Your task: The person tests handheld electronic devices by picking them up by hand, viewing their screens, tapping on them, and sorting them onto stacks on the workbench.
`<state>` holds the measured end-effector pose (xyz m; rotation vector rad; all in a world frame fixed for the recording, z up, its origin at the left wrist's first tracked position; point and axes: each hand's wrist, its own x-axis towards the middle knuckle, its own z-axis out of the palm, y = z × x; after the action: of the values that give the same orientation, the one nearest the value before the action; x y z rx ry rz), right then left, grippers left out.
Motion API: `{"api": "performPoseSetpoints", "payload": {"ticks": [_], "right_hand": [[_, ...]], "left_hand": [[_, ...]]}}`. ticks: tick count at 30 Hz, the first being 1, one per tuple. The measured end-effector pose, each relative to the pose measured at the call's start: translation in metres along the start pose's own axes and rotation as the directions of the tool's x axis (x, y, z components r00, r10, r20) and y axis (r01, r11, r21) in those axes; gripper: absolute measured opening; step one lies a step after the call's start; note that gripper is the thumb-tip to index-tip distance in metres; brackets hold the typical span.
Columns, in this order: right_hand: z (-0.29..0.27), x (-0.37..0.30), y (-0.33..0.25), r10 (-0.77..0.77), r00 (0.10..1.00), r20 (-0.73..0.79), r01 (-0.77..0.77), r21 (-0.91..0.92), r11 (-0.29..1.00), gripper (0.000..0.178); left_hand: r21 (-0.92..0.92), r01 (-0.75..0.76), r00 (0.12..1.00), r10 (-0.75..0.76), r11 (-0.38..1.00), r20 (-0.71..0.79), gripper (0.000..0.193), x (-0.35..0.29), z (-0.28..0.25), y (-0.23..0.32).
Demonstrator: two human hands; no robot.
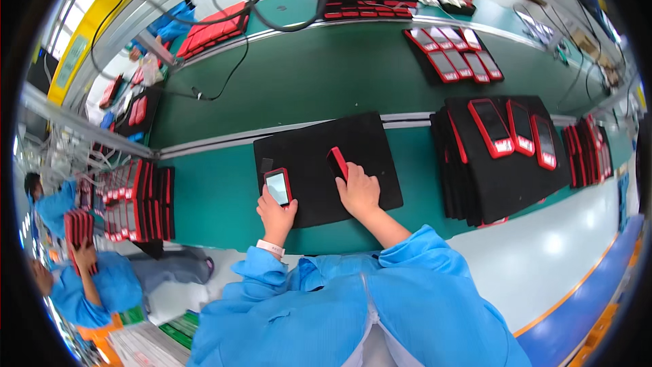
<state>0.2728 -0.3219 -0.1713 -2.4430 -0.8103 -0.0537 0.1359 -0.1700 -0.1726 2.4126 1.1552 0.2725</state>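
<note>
My left hand point(275, 214) holds a red-cased phone point(278, 186) upright with its pale screen facing up, over the near left part of a black foam mat point(367, 146). My right hand point(358, 190) grips a second red phone point(337, 162) tilted on its edge near the middle of the same mat. A small grey patch point(266, 164) lies on the mat just beyond the left phone. Both sleeves are light blue, and a pale band circles my left wrist.
A stack of black trays point(502, 183) topped with three red phones stands to the right. More red phones fill upright racks point(136, 200) at the left and trays across the green conveyor belt point(326, 75). Another person in blue stands at the lower left.
</note>
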Motion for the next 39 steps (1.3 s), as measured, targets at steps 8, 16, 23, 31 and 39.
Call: {"api": "performPoseSetpoints", "payload": {"ticks": [8, 16, 23, 31, 39], "right_hand": [[0.01, 0.012, -0.003, 0.195, 0.901, 0.388, -0.348, 0.378, 0.858, 0.044], [0.01, 0.008, -0.008, 0.117, 0.852, 0.51, -0.431, 0.557, 0.71, 0.046], [0.003, 0.011, -0.007, 0.202, 0.764, 0.612, -0.566, 0.487, 0.666, 0.048], [-0.002, 0.007, -0.01, 0.198, 0.777, 0.597, -0.536, 0.463, 0.706, 0.046], [0.0, 0.008, -0.004, 0.089, 0.813, 0.576, -0.408, 0.453, 0.793, 0.046]], "left_hand": [[-0.19, 0.042, 0.999, -0.046, 0.981, -0.014, 0.079, -0.013, -0.007, 0.005], [-0.233, 0.022, 0.999, -0.027, 0.972, -0.022, 0.078, -0.023, -0.016, 0.0], [-0.142, -0.069, 0.993, 0.054, 0.987, -0.107, 0.083, 0.001, -0.011, -0.02], [-0.223, -0.147, 0.972, 0.099, 0.964, -0.212, 0.068, 0.018, -0.021, -0.037], [-0.059, -0.124, 0.96, 0.105, 0.99, -0.26, 0.042, 0.033, -0.008, -0.078]]}}
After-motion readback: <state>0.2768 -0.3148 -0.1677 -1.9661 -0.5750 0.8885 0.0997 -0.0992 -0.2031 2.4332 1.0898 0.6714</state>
